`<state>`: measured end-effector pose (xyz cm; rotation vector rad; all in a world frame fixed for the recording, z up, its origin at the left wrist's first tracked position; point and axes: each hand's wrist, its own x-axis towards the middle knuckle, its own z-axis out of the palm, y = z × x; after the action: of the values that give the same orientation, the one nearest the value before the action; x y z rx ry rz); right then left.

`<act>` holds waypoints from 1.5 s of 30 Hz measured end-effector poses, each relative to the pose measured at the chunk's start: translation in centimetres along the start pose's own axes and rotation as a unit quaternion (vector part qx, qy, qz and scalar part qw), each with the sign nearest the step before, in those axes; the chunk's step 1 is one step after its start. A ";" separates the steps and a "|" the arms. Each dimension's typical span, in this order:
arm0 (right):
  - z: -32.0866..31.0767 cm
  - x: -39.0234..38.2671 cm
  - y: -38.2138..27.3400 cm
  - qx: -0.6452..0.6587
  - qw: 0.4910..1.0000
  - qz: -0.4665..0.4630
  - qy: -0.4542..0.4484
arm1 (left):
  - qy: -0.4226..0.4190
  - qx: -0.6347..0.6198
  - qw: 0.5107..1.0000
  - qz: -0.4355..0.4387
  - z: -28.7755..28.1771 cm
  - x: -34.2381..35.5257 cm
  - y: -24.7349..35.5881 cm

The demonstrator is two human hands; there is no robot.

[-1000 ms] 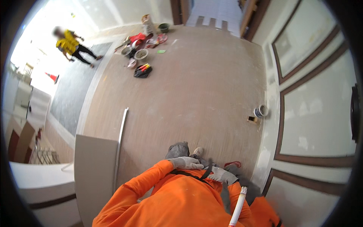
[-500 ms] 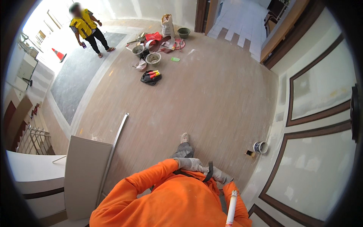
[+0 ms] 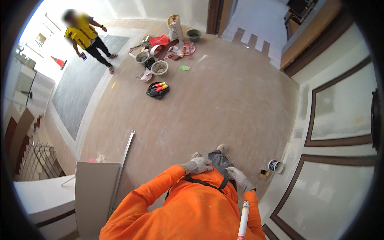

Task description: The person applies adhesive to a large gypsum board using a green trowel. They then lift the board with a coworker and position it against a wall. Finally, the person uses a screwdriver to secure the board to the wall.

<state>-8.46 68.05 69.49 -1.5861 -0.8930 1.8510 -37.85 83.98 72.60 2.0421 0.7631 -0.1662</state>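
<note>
My left hand (image 3: 199, 165), in a grey-white knit glove, is closed at the front hem of my orange shirt (image 3: 168, 212). My gloved right hand (image 3: 240, 178) is at my right hip, beside the grey trousers (image 3: 221, 162). Its fingers are curled, and what they hold, if anything, is hidden. A black strap (image 3: 200, 183) crosses the shirt at the waist, between the hands. Close to the camera, a white stick like a cigarette (image 3: 243, 222) juts up over my right sleeve.
Buckets (image 3: 160, 68), a sack (image 3: 175, 28) and a black bag with red-yellow tubes (image 3: 158, 91) stand ahead. A person in a yellow vest (image 3: 82, 34) is far left. A metal bar (image 3: 127, 150) leans left; a small pail (image 3: 275, 166) lies by a floor hole (image 3: 264, 173) at right.
My right hand has let go of the black strap's end and moved to my hip. The strap now lies along the waist. My other shoe has come into view; the person has stepped.
</note>
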 end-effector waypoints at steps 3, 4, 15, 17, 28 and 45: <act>-5.0 1.6 -0.8 0.111 0.979 0.077 0.155 | 0.056 -0.078 0.987 -0.126 -3.2 6.8 -0.4; -6.6 2.3 -0.4 0.097 0.969 0.095 0.207 | 0.082 -0.101 0.979 -0.159 -4.2 8.7 -0.4; -27.2 8.3 19.1 -0.262 0.903 0.326 0.100 | -0.092 -0.045 0.978 -0.183 -8.5 25.2 -1.6; -29.8 7.4 19.0 -0.313 0.934 0.129 0.117 | -0.181 -0.045 0.973 -0.139 -9.4 27.9 0.6; -32.9 16.2 -0.2 0.075 0.907 0.068 0.409 | -0.311 0.008 0.950 -0.002 -13.0 49.7 7.3; -12.7 15.5 12.1 0.510 0.615 0.307 0.517 | -0.496 -0.187 0.806 0.264 -24.0 65.3 49.4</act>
<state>1.77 73.91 49.26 -1.7021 1.1666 0.9231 38.62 113.79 95.96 1.4059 -0.4118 -0.6391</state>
